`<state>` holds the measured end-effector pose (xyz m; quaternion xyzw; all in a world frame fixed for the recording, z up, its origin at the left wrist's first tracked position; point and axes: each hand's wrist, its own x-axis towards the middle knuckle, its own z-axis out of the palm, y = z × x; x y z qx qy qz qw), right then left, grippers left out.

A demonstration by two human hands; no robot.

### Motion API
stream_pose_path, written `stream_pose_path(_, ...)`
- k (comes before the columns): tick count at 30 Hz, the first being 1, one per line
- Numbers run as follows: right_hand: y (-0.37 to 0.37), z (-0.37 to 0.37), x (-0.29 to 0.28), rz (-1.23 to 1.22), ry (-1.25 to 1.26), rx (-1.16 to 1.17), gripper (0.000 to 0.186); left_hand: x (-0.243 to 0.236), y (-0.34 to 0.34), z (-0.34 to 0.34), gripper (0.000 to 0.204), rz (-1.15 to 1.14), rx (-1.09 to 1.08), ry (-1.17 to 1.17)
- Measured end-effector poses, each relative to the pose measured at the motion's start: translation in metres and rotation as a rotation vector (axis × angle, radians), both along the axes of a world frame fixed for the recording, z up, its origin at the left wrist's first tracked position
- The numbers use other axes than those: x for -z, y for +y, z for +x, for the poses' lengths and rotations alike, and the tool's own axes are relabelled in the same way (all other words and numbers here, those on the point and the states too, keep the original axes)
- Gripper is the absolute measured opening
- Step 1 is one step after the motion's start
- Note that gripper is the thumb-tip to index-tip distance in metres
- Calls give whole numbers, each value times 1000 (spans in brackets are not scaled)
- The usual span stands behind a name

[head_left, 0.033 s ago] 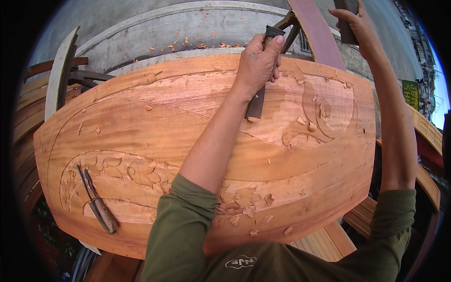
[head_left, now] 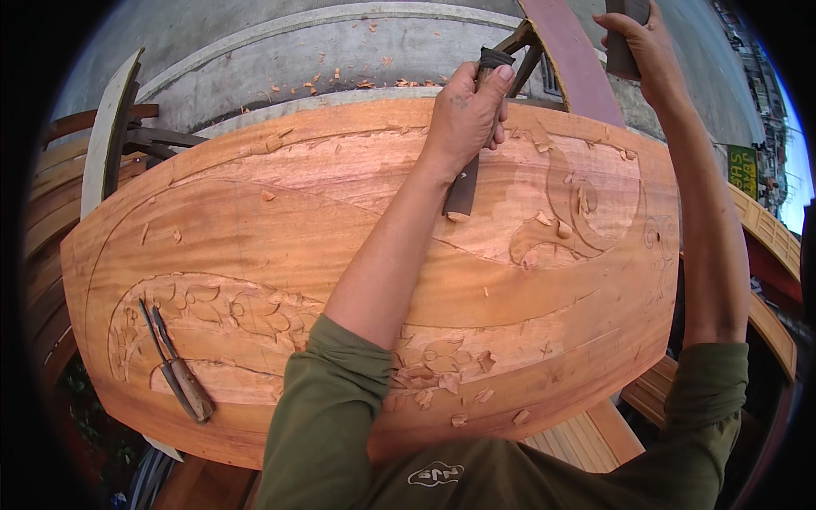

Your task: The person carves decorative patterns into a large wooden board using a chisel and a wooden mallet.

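My left hand (head_left: 472,115) grips a wide chisel (head_left: 463,191) by its cloth-topped handle, the tip down on the carved wooden panel (head_left: 229,221), beside a loose shaving. Raised at the upper right, my right hand (head_left: 646,51) is closed round a dark block (head_left: 623,55), whose top runs out of view. The panel bears scrollwork (head_left: 582,208) on the right and leaf carving (head_left: 204,302) lower left, with wood shavings (head_left: 484,361) scattered over it. Two slender carving tools (head_left: 183,374) lie at the panel's lower left.
Trestle supports (head_left: 110,136) and a mauve board (head_left: 586,85) show behind the panel. Concrete ground (head_left: 280,51) with shavings lies beyond. Stacked timber (head_left: 47,204) is at the left; carved wooden panels (head_left: 765,229) and a green sign (head_left: 742,170) are at the right.
My right hand and forearm have shifted very slightly to the left with the dark block. My left hand and the chisel stay where they were.
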<state>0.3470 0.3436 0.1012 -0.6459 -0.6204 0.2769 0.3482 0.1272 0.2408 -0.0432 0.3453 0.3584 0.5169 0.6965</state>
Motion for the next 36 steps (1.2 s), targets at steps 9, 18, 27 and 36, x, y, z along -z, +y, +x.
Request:
stream_pose_path(9, 2, 14, -4, -257, -329, -325, 90, -2, -2, -5, 47, 41, 20, -4)
stream_pose_path(18, -20, 8, 6, -469, -613, -644, 99, 9, -15, -3, 47, 5, 55, 11)
stream_pose_path(27, -53, -23, 21, -350, -320, -404, 95, 2, -12, -16, 45, -11, 84, -24)
stream_pose_path(36, -39, -3, 17, -211, -112, -76, 90, -1, -10, -12, 43, -36, 155, -59)
